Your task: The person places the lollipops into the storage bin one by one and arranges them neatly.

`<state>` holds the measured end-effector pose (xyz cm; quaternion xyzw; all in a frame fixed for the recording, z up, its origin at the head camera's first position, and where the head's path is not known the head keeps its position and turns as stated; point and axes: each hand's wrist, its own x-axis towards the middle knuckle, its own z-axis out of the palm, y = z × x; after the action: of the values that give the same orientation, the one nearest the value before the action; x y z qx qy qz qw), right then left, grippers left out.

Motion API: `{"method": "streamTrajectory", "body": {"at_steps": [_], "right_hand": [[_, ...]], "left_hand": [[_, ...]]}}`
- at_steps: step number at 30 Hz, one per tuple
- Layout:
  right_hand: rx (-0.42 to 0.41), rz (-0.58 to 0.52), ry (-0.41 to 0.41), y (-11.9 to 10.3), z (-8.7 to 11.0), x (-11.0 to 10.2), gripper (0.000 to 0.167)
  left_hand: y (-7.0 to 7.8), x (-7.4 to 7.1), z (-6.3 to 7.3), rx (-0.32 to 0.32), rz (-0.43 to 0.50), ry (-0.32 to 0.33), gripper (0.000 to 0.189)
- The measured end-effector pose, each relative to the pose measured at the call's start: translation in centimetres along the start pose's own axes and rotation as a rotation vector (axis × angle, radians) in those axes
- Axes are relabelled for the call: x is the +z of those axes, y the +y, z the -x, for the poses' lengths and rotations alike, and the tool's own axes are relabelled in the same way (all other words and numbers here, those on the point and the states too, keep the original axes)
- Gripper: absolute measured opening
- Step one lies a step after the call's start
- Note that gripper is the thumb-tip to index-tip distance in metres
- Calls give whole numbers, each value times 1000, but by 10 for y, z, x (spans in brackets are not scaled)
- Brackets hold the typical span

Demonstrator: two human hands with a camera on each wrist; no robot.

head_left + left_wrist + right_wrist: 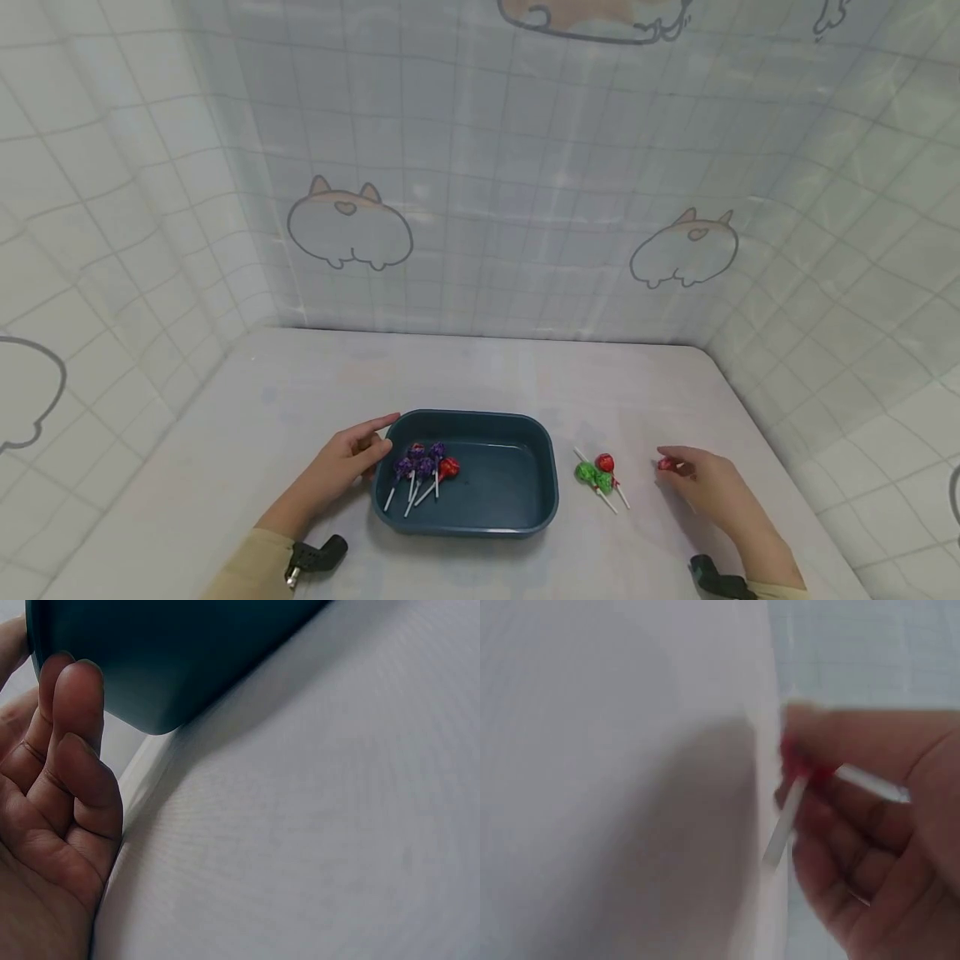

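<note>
A dark teal plastic tub (495,492) stands on the white table. My left hand (341,467) grips its left rim, the thumb at the edge; in the left wrist view the bent fingers (79,712) lie against the outer wall. Inside the tub, at the left, are several purple lollipops (424,467) and a red lollipop (448,467). To the right of the tub, my right hand (708,483) pinches red lollipops (799,761) by their wrapped heads. Two white sticks show in the right wrist view, which is blurred.
Between the tub and my right hand, green lollipops (595,476) and a red lollipop (604,462) lie in a small pile on the table (480,367). Curtains with a grid and cartoon print (480,208) enclose the table at the back and both sides.
</note>
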<state>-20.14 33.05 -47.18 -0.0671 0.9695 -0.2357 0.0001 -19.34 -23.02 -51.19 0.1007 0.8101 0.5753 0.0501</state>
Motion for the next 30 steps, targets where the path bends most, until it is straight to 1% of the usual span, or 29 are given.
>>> {"method": "streamTrajectory", "body": {"at_steps": [4, 6, 8, 12, 15, 16, 20, 26, 30], "right_hand": [[7, -239, 45, -3, 5, -5, 41], [26, -350, 46, -7, 6, -7, 43], [47, -419, 43, -10, 7, -7, 46], [62, -490, 27, -15, 6, -3, 48], [59, -503, 17, -16, 6, 0, 47], [57, -494, 15, -17, 6, 1, 47], [34, -456, 16, -20, 3, 2, 44], [-48, -420, 27, -31, -3, -3, 46], [-105, -453, 21, -44, -9, -5, 46]], "left_hand": [[-2, 1, 1, 9, -8, 9, 49], [-2, 1, 1, 11, -11, 13, 49], [-2, 1, 1, 11, -3, 12, 49], [-2, 1, 1, 9, 1, 10, 50], [-2, 1, 0, 8, -11, 7, 49], [-2, 0, 0, 5, -13, 9, 48], [-3, 0, -2, 29, -23, -1, 48], [-5, -1, -3, 49, -30, -14, 48], [-5, 0, -1, 45, -3, -12, 48]]}}
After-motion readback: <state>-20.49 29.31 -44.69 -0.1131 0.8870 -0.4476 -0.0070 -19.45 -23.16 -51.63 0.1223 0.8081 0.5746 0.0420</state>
